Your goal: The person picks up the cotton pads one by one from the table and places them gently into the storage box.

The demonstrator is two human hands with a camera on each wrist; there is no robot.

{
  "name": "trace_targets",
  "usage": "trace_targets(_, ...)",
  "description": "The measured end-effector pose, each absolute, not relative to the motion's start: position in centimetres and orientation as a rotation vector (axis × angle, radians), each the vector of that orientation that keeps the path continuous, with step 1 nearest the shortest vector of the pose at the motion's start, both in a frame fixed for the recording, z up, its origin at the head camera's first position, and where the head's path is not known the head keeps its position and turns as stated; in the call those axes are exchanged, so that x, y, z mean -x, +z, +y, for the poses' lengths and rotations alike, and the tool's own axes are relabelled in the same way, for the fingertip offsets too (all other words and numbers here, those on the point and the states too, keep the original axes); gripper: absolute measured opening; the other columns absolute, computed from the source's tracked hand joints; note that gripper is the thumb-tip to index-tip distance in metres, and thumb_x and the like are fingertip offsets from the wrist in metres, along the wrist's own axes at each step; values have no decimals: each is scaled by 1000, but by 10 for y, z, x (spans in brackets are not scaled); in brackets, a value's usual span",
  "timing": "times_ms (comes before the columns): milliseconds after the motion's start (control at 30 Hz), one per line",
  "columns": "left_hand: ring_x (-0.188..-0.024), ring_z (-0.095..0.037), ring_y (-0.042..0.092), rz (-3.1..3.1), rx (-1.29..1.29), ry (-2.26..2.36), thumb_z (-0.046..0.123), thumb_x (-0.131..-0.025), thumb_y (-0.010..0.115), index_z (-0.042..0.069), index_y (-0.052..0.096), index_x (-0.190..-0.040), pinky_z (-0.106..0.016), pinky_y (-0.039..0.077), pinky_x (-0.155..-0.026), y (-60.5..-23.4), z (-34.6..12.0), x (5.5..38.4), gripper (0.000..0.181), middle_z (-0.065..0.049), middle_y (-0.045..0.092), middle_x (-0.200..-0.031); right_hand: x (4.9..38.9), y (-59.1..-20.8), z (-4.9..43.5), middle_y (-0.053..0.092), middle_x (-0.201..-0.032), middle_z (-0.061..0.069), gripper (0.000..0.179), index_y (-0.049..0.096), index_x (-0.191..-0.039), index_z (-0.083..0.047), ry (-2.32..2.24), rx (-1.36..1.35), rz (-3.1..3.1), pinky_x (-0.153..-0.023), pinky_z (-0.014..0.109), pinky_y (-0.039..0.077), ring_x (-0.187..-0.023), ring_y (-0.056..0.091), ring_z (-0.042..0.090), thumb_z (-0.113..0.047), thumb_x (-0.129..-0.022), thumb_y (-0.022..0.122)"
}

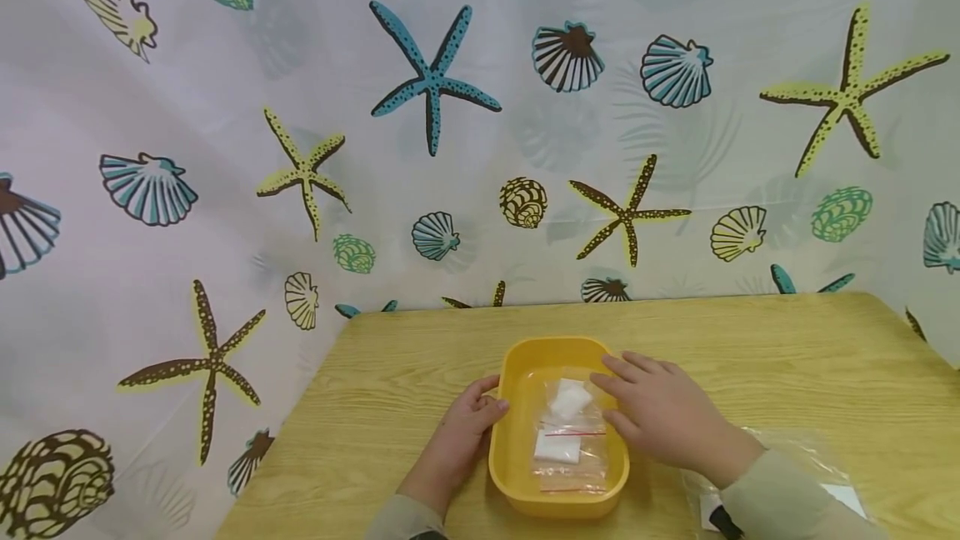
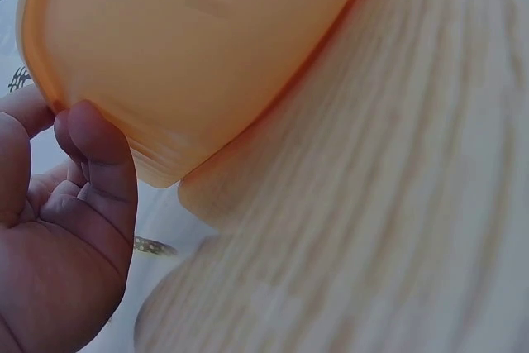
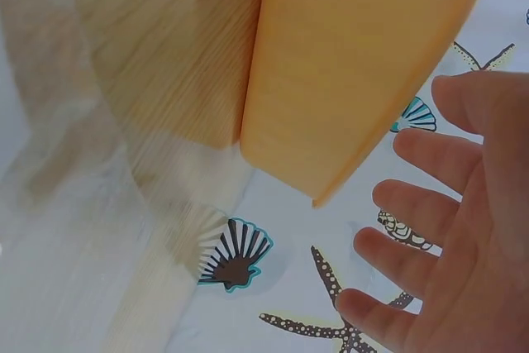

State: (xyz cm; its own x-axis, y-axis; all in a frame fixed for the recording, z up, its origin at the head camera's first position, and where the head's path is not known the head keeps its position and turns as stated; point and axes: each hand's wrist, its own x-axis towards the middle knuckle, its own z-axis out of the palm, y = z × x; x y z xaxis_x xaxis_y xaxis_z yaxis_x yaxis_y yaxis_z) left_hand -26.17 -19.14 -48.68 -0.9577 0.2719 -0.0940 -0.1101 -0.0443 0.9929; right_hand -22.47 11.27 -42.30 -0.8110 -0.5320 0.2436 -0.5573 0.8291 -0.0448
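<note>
A yellow plastic tub with rounded corners stands on the table before me. My left hand holds its left rim, the thumb at the edge; the left wrist view shows fingers pinching that rim. Inside lie small clear zip bags with red seal lines: one bag holds something white and crumpled, and a lower bag overlaps a flat white piece. Over the tub's right rim hovers my right hand, its fingers spread and nothing gripped. The right wrist view shows those fingers extended beside the tub's outer wall.
A larger clear plastic bag with white pieces lies on the wooden table at the right, partly under my right forearm. Behind the table hangs a curtain printed with shells and starfish.
</note>
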Motion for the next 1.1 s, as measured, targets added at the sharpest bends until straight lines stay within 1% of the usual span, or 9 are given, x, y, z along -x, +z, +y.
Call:
trace_targets(300,-96,-23,65,1961,-183,2085,18,-104,58,5,35,-154,-34,57,-81,-485,-192,260,57,-18,62,-110,217,-426,126,50,-151,10,49,60,-143,-18,205,-876,-2740,-105,59,40,-138,45,36,-41,-100,60)
trace_targets(567,-94,-23,64,1996,-192,2064,18,-104,57,6,37,-154,-33,57,-80,-486,-194,262,55,-18,61,-107,210,-429,143,49,-152,8,48,59,-144,-19,219,-899,-2745,-104,61,41,-136,47,37,-41,-101,60)
trace_targets(733,-94,-22,65,1987,-194,2069,19,-104,58,5,37,-153,-33,57,-81,-487,-194,260,56,-18,62,-108,205,-435,157,50,-151,8,48,60,-143,-20,177,-932,-2756,-99,62,44,-135,48,38,-42,-100,61)
trace_targets(833,-94,-22,65,1988,-193,2072,18,-104,58,4,36,-154,-33,57,-81,-487,-194,260,56,-18,63,-108,201,-438,167,49,-152,7,49,59,-143,-21,168,-940,-2773,-99,62,45,-136,46,39,-44,-100,61)
trace_targets(1100,-93,-23,64,2008,-204,2070,19,-104,59,6,39,-152,-33,56,-81,-486,-194,259,54,-20,63,-109,191,-444,199,50,-150,11,52,58,-144,-21,138,-1028,-2788,-95,62,46,-135,46,41,-51,-102,55)
